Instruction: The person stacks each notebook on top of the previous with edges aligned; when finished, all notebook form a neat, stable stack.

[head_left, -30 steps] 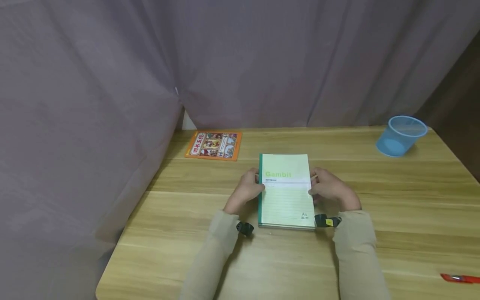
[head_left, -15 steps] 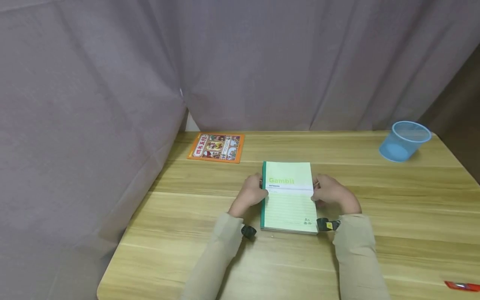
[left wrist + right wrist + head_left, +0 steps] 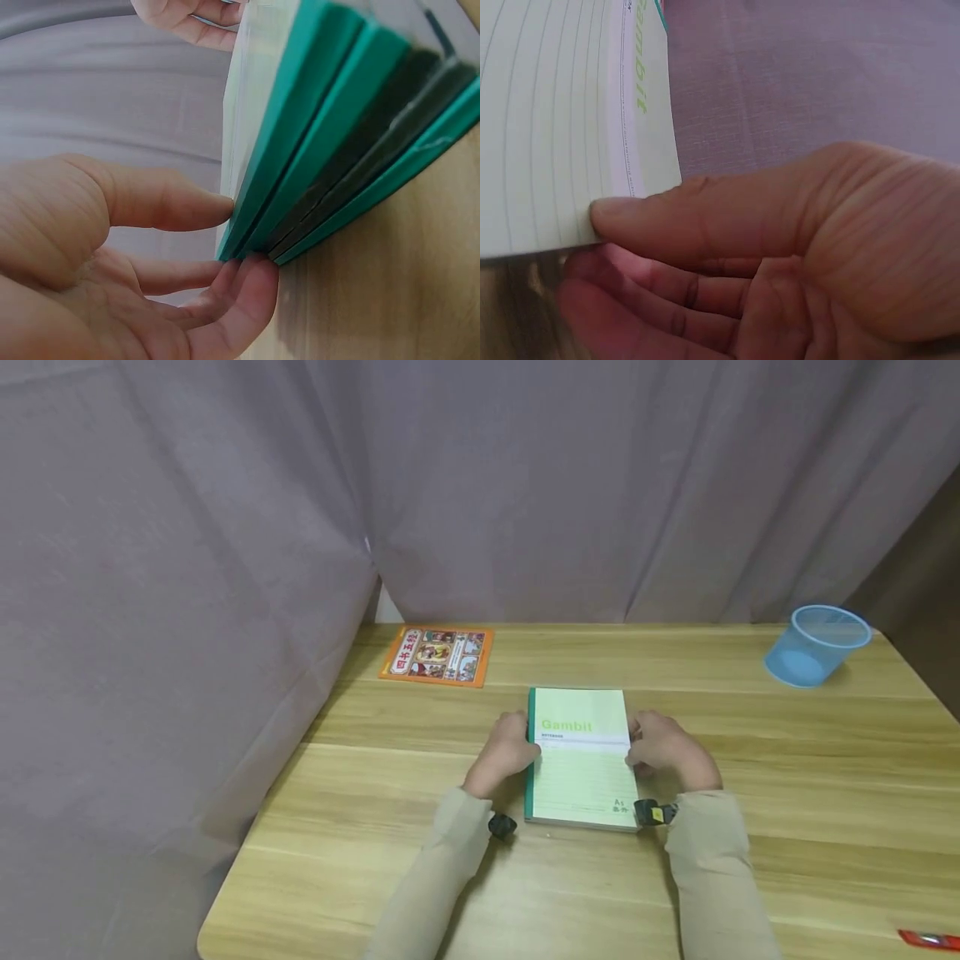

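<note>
A stack of several notebooks lies in front of me, a pale green Gambit notebook point(image 3: 581, 777) on top. In the left wrist view their green and dark spines point(image 3: 300, 142) fan slightly apart. My left hand point(image 3: 504, 750) grips the spine side, thumb on the top cover's edge and fingertips against the lower spines. On the opposite side my right hand point(image 3: 670, 752) pinches the edge, its thumb point(image 3: 652, 221) over the cover and its other fingers curled below. The lower notebooks are mostly hidden in the head view.
On the wooden table point(image 3: 360, 827), an orange picture-covered book point(image 3: 437, 657) lies at the back left. A blue mesh bin point(image 3: 817, 646) stands at the back right. Something red point(image 3: 928, 939) lies at the lower right. Grey curtain point(image 3: 510, 493) hangs along the back and left.
The notebook stack has come slightly nearer me, with both hands keeping their hold. The whole head view has also shifted a little.
</note>
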### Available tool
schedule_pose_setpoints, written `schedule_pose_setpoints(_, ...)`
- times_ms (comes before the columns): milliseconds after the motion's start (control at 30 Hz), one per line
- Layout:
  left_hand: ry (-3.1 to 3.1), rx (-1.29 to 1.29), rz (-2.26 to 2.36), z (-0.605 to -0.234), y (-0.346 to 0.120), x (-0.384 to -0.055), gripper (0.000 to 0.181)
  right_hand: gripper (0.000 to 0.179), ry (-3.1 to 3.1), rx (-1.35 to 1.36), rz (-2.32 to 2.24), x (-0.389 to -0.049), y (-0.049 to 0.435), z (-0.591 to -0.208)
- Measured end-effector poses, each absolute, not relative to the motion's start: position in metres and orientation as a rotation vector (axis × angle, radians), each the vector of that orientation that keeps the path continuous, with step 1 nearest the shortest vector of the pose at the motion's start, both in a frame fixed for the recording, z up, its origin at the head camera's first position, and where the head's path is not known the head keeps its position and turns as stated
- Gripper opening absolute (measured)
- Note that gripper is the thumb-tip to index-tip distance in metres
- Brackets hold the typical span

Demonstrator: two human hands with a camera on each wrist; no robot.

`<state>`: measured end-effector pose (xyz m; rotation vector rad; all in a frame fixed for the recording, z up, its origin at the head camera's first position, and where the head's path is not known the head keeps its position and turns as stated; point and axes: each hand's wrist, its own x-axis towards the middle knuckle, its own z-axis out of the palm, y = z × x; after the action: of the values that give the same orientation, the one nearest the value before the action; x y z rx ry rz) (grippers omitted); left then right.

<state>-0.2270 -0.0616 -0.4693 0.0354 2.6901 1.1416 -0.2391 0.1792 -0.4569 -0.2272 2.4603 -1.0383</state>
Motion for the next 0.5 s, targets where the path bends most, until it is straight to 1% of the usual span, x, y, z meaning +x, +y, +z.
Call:
schedule_pose_setpoints(233,2.708,0.048,1.102,-0.4700,-0.0632,-0.2257,0.027,0.029,2.463,-0.199,-1.048,-0.2391,0.1761,-0.4563)
schedule_pose_setpoints(500,2.699,0.066,1.100,-0.4740,-0.0636,-0.2226,0.029,0.020,2.467,-0.233,-1.037,-0.2396,0.1790,-0.4620)
